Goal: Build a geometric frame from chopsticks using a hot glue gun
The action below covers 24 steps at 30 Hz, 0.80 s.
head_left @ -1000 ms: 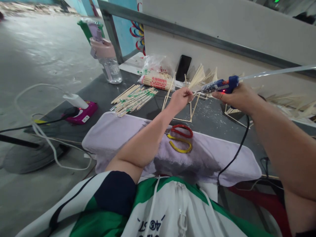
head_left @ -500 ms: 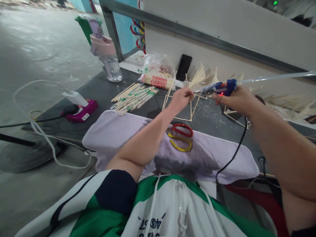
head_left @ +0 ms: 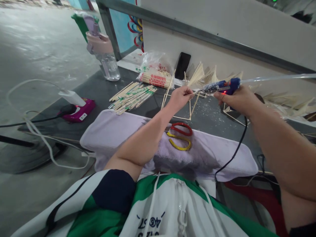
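Note:
My right hand is wrapped round the handle of a blue hot glue gun, which has a red light lit and a long clear glue stick out of its back. The gun's nozzle points left, close to the fingertips of my left hand. That hand is closed in a pinch on a thin wooden stick, mostly hidden by the fingers. Below and behind them, a frame of wooden sticks stands on the dark table, with some sticks upright.
Loose sticks and a packed bundle lie left. A phone leans on the board. Scissors rest on a lilac cloth. A water bottle, a magenta power strip and the gun's black cord are nearby.
The view has shifted slightly. My left hand keeps its pinch beside the nozzle, and a little more of the pale stick shows there. The glue gun stays in my right hand.

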{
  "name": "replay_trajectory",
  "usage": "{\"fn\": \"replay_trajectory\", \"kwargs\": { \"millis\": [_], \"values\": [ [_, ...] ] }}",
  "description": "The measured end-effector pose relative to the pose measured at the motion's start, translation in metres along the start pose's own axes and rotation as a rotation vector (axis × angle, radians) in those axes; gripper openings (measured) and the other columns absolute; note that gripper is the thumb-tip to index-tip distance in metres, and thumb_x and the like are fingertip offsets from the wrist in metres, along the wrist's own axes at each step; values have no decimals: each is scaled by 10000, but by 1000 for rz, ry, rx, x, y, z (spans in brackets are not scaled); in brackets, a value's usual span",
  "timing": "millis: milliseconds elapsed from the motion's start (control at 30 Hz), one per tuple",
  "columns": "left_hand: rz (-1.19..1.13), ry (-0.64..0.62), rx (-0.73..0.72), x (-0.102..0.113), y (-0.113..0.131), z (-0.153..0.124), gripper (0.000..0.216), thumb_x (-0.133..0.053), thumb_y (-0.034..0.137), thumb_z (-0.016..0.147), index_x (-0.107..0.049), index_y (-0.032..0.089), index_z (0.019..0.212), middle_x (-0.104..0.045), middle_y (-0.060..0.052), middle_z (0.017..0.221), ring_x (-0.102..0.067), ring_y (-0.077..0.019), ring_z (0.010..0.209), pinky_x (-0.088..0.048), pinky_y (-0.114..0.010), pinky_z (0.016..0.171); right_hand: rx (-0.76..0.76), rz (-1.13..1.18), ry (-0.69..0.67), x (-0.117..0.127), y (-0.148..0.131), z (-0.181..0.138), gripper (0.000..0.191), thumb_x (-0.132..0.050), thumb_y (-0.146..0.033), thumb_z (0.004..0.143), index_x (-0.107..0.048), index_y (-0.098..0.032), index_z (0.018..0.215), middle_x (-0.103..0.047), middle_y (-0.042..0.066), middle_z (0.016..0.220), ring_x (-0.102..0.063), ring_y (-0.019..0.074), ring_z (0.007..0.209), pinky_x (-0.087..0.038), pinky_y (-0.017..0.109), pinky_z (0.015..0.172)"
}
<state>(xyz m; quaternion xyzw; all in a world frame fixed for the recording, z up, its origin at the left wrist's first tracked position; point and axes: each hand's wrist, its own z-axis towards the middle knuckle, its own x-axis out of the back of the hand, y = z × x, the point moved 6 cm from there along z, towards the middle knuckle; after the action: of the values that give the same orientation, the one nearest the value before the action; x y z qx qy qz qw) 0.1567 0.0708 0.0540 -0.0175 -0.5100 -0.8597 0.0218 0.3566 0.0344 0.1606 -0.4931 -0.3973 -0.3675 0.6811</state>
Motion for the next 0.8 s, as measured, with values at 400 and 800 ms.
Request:
{"fn": "replay_trajectory", "kwargs": {
  "millis": [400,800],
  "values": [
    [53,0,-22,0,3,0,102,-659,114,799,-603,169,733,-631,17,687,-561,-94,662,-454,-256,692,3,-38,-10,3,10,-1,425,-663,-587,805,-631,-195,644,-622,39,594,-539,165,589,-393,328,606],
    [61,-8,-2,2,3,0,66,-659,129,802,-615,166,770,-640,6,723,-575,-112,703,-448,-276,722,81,24,82,2,4,-9,419,-699,-592,751,-711,-204,907,-695,64,816,-634,251,833,-476,431,856]
  ]
}}
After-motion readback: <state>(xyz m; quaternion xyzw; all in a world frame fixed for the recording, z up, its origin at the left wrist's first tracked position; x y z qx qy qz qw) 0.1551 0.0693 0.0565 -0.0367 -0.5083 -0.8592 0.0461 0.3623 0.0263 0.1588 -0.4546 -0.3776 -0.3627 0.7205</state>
